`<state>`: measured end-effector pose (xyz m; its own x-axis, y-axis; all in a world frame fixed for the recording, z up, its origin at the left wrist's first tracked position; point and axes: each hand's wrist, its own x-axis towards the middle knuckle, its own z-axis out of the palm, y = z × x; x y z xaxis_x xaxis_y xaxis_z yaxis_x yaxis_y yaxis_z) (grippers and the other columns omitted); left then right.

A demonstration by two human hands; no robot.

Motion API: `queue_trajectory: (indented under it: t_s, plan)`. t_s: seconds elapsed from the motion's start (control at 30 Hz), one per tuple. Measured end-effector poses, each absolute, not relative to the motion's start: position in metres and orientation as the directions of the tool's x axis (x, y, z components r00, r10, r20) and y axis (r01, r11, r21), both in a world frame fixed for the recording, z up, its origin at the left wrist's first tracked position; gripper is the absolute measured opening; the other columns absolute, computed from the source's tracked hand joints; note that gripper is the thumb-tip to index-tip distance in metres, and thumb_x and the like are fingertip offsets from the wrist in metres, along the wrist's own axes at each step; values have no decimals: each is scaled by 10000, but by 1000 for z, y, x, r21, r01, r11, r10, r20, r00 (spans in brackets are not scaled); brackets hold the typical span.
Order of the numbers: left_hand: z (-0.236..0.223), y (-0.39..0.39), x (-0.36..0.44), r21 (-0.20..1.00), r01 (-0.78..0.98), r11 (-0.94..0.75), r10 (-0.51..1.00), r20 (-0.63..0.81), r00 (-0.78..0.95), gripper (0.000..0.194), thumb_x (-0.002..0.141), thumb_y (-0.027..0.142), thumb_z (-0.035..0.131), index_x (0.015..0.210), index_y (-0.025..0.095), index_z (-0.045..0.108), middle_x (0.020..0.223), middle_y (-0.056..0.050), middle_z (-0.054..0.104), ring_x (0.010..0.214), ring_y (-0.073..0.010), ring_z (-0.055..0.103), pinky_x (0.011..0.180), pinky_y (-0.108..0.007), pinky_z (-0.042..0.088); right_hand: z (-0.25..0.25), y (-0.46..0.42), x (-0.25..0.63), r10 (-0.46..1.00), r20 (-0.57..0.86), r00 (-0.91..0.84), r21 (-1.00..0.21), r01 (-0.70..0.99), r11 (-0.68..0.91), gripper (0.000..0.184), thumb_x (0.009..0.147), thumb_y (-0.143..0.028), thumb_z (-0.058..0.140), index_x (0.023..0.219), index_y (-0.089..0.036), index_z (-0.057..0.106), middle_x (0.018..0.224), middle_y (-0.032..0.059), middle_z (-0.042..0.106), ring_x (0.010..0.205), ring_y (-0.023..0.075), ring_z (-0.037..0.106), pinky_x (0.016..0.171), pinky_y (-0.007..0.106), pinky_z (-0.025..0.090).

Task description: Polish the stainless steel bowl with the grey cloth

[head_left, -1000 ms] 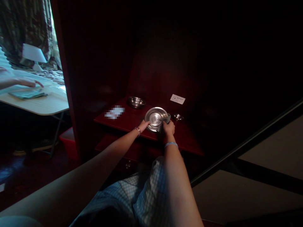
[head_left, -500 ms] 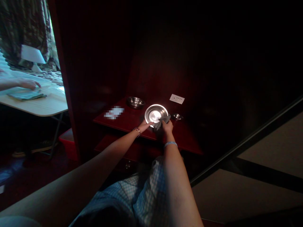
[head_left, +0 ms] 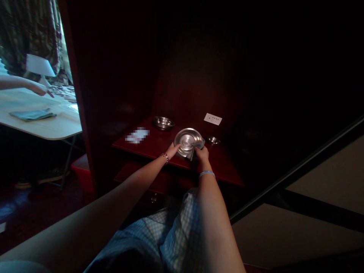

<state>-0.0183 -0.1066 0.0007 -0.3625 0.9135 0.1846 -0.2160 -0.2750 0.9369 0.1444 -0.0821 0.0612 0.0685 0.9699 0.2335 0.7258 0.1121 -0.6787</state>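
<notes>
A shiny metal bowl (head_left: pixel 186 138) is held tilted above the dark red shelf (head_left: pixel 148 147). My left hand (head_left: pixel 172 151) grips its lower left rim, thumb on the inside. At the lower right rim, my right hand (head_left: pixel 202 153) is closed on a grey cloth (head_left: pixel 198 145) that folds over the bowl's edge. Part of the cloth hangs below the rim. Behind and to the left, other metal bowls (head_left: pixel 163 123) sit on the shelf, seemingly nested. A smaller metal bowl (head_left: pixel 213 140) stands just right of my right hand.
A white socket plate (head_left: pixel 213 119) is on the back panel. A blurred-out pale item (head_left: pixel 137 135) lies on the shelf's left. Beyond the left panel, another person's hand (head_left: pixel 41 89) is over a light table (head_left: pixel 62 127) with a folded cloth (head_left: pixel 33 114) and lamp (head_left: pixel 40 65).
The bowl has tipped slightly and its bright glare has faded. My right hand and the cloth have shifted a little along the rim. The other person's hand has lifted away from the folded cloth.
</notes>
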Motion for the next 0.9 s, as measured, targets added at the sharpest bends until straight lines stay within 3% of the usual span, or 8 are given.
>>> queue_trajectory:
  t_s: [0.13, 0.4, 0.57, 0.73, 0.9]
  plan:
    - [-2, -105, -20, 930, -225, -289, 904, 188, -384, 365, 809, 228, 563, 1156, 134, 627, 1184, -105, 698, 1186, -225, 600, 1051, -346, 419, 70, -92, 143, 984, 173, 50, -664, 744, 79, 382, 820, -282, 593, 1177, -160, 657, 1165, 140, 697, 1082, 241, 663, 915, 308, 499]
    - [-2, -107, -20, 921, -234, -313, 901, 210, -379, 392, 799, 278, 606, 1163, 135, 627, 1204, -121, 692, 1197, -236, 597, 1059, -363, 410, 73, -98, 143, 986, 169, 9, -646, 757, 104, 378, 832, -259, 589, 1192, -164, 651, 1182, 133, 692, 1091, 225, 661, 920, 289, 489]
    - [-2, -107, -19, 913, -225, -339, 905, 252, -341, 411, 773, 271, 645, 1156, 123, 633, 1231, -131, 676, 1210, -250, 590, 1074, -369, 404, 73, -99, 142, 986, 165, 17, -658, 747, 97, 387, 834, -261, 587, 1200, -150, 647, 1194, 147, 683, 1108, 242, 653, 937, 314, 487]
    - [1, -110, -20, 933, -207, -293, 911, 206, -358, 387, 765, 229, 646, 1138, 124, 647, 1174, -129, 702, 1195, -268, 595, 1079, -388, 407, 75, -101, 140, 991, 130, 21, -671, 738, 72, 385, 843, -269, 579, 1208, -163, 643, 1195, 130, 683, 1107, 236, 653, 922, 301, 495]
    - [1, -110, -19, 924, -217, -314, 911, 229, -343, 408, 755, 218, 642, 1151, 120, 636, 1194, -131, 692, 1176, -264, 606, 1076, -397, 409, 75, -100, 140, 984, 177, 27, -690, 716, 105, 384, 864, -290, 546, 1220, -175, 633, 1208, 121, 678, 1119, 235, 642, 933, 303, 484]
